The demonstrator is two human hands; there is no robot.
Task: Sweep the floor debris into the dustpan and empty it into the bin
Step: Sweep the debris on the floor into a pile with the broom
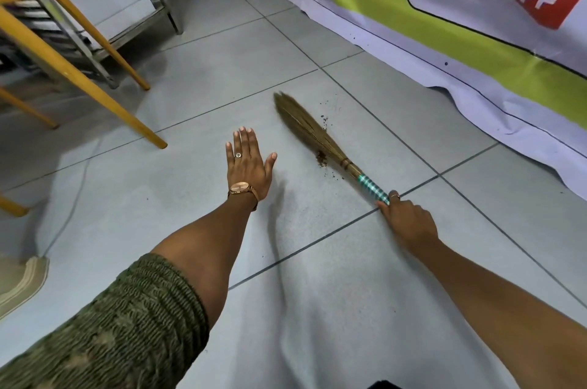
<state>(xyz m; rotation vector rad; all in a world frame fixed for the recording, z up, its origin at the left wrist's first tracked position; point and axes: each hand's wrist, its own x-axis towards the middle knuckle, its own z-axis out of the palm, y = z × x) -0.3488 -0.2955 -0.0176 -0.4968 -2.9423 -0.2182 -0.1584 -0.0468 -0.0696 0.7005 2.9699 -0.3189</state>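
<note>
A short grass broom [309, 128] lies low across the grey tiled floor, its bristles pointing away from me. My right hand [408, 222] grips its teal-and-white wrapped handle [373, 188]. Dark brown crumbs of debris [321, 159] sit in a small heap against the bristles, with more specks scattered by the bristle tips [324, 118]. My left hand [249, 163] hovers flat over the floor to the left of the broom, fingers spread, holding nothing; it wears a ring and a watch. No dustpan or bin is in view.
Yellow wooden furniture legs [95, 93] stand at the left, with a metal rack [104, 23] and cables behind. A printed banner [444, 39] hangs along the right and spills onto the floor. A beige shoe [22, 280] sits at the left edge.
</note>
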